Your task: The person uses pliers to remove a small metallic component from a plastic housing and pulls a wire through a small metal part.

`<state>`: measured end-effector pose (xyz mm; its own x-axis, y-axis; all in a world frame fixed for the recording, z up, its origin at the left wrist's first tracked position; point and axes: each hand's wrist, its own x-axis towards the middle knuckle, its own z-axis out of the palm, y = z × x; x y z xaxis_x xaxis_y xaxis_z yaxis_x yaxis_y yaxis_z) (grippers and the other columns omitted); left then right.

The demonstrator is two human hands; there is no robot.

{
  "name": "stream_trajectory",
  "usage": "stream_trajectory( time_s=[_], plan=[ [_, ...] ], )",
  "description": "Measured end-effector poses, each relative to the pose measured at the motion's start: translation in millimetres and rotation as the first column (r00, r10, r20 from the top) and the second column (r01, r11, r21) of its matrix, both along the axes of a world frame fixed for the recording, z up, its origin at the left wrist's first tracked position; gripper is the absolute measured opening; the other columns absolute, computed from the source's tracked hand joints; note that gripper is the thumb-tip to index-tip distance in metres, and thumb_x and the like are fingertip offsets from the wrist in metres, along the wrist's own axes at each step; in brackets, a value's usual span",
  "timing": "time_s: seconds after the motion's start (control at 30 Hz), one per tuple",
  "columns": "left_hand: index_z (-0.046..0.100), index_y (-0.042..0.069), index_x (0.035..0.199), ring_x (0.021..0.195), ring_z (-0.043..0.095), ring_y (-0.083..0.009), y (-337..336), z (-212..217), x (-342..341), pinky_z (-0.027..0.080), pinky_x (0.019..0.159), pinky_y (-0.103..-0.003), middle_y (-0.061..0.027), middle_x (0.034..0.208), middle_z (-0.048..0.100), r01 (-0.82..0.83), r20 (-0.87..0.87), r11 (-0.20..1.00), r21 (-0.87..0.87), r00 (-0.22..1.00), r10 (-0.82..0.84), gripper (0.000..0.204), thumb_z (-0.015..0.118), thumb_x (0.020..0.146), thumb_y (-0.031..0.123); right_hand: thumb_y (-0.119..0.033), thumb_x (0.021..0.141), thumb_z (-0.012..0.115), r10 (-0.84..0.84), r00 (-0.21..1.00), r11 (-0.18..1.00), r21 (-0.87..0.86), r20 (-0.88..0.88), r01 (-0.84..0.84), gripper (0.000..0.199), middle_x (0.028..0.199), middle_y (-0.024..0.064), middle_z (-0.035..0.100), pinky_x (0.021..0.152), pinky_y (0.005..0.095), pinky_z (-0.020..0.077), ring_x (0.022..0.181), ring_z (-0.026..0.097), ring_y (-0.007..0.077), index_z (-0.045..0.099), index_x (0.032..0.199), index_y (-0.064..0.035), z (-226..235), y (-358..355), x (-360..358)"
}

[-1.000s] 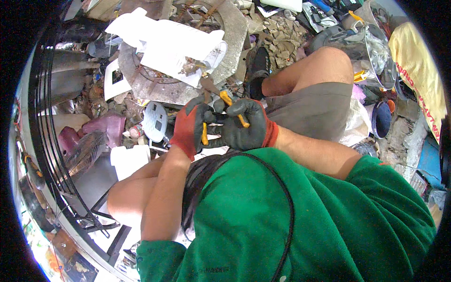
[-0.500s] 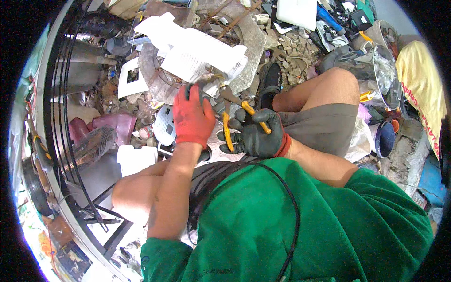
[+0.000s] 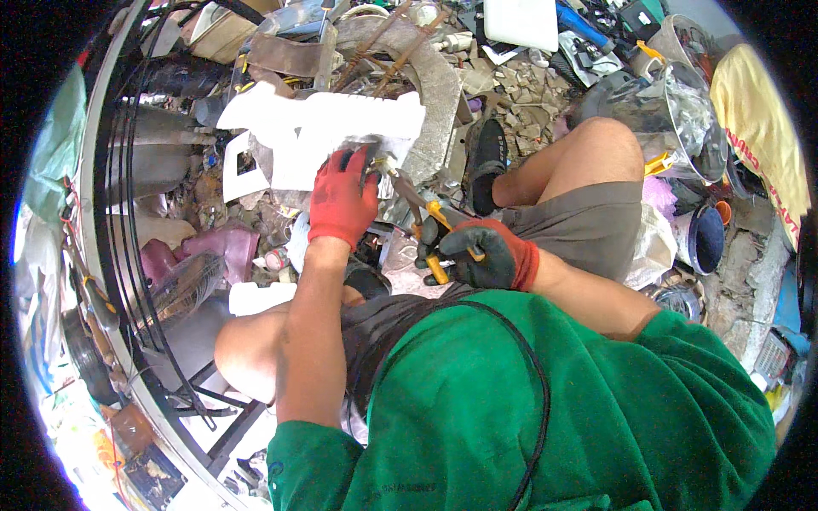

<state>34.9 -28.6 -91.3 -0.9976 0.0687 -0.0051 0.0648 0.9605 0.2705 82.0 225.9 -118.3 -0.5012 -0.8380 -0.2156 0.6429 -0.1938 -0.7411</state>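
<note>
The red-gloved left hand (image 3: 342, 203) grips the white plastic casing (image 3: 328, 134) at eleven o'clock, while the right hand (image 3: 481, 254) at three o'clock clamps yellow-handled pliers (image 3: 433, 243), tips toward the casing.

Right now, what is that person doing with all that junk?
A person in a green shirt sits among a big pile of scrap. The left hand, in a red glove, grips the edge of a white plastic piece lying on the heap. The right hand, in a dark and red glove, holds yellow-handled pliers just beside it. The pliers' tip points toward the white piece, but whether it touches cannot be told.
</note>
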Motion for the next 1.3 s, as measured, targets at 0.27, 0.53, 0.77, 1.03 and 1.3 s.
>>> stream_trajectory(
  time_s=[0.27, 0.53, 0.77, 1.03, 1.3],
  plan=[
    [0.050, -0.003, 0.128, 0.118, 0.053, -0.0387, -4.9, -4.3, 14.0, 0.043, 0.101, -0.043, -0.0241, 0.129, 0.053, -0.063, 0.063, 0.990, 0.127, 0.996, 0.055, 0.051, 0.063, 0.086, 0.023, -0.027, 0.073, 0.067, 0.446, 0.444, 0.685, 0.616, -0.777, 0.390, 0.058, 0.127, 0.0173, 0.054, 0.108, 0.0476, 0.0337, 0.122, 0.049, 0.0343, 0.053, 0.123, -0.0031, 64.6, 37.5, -31.8],
    [0.047, 0.005, 0.136, 0.118, 0.051, -0.0422, 9.7, -1.5, 18.7, 0.044, 0.101, -0.043, -0.0247, 0.141, 0.037, 0.064, 0.179, 0.998, -0.015, 0.982, -0.060, 0.073, 0.076, 0.073, 0.029, -0.029, 0.068, 0.068, 0.767, 0.131, 0.499, 0.713, -0.628, 0.493, 0.052, 0.123, 0.0138, 0.056, 0.093, 0.0554, 0.0400, 0.111, 0.049, 0.0434, 0.059, 0.117, -0.0140, 66.6, 27.3, -47.1],
    [0.048, 0.002, 0.134, 0.114, 0.055, -0.0423, 36.1, -9.9, 33.3, 0.047, 0.096, -0.044, -0.0313, 0.137, 0.037, -0.087, 0.150, 0.996, 0.002, 0.985, 0.085, 0.078, 0.079, 0.072, 0.037, -0.034, 0.069, 0.066, 0.775, 0.225, 0.413, 0.742, -0.591, 0.528, 0.056, 0.124, 0.0185, 0.055, 0.099, 0.0605, 0.0323, 0.119, 0.046, 0.0444, 0.058, 0.122, -0.0172, 61.2, 10.9, -13.3],
    [0.051, 0.000, 0.129, 0.110, 0.058, -0.0397, 45.3, -6.7, 39.5, 0.048, 0.093, -0.042, -0.0294, 0.135, 0.039, -0.150, 0.122, 0.987, 0.052, 0.982, 0.143, 0.075, 0.076, 0.074, 0.044, -0.033, 0.070, 0.070, 0.775, 0.214, 0.373, 0.703, -0.595, 0.605, 0.051, 0.121, 0.0173, 0.055, 0.100, 0.0592, 0.0306, 0.115, 0.044, 0.0458, 0.058, 0.117, -0.0161, 71.1, 13.1, -10.5],
    [0.048, 0.003, 0.131, 0.108, 0.058, -0.0357, 44.7, -9.9, 37.9, 0.049, 0.090, -0.042, -0.0240, 0.132, 0.041, -0.158, 0.107, 0.987, 0.032, 0.982, 0.154, 0.076, 0.077, 0.073, 0.043, -0.040, 0.068, 0.069, 0.789, 0.188, 0.377, 0.704, -0.584, 0.602, 0.056, 0.120, 0.0200, 0.055, 0.097, 0.0641, 0.0312, 0.117, 0.044, 0.0461, 0.059, 0.119, -0.0189, 65.5, 10.0, -13.2]
  ],
)
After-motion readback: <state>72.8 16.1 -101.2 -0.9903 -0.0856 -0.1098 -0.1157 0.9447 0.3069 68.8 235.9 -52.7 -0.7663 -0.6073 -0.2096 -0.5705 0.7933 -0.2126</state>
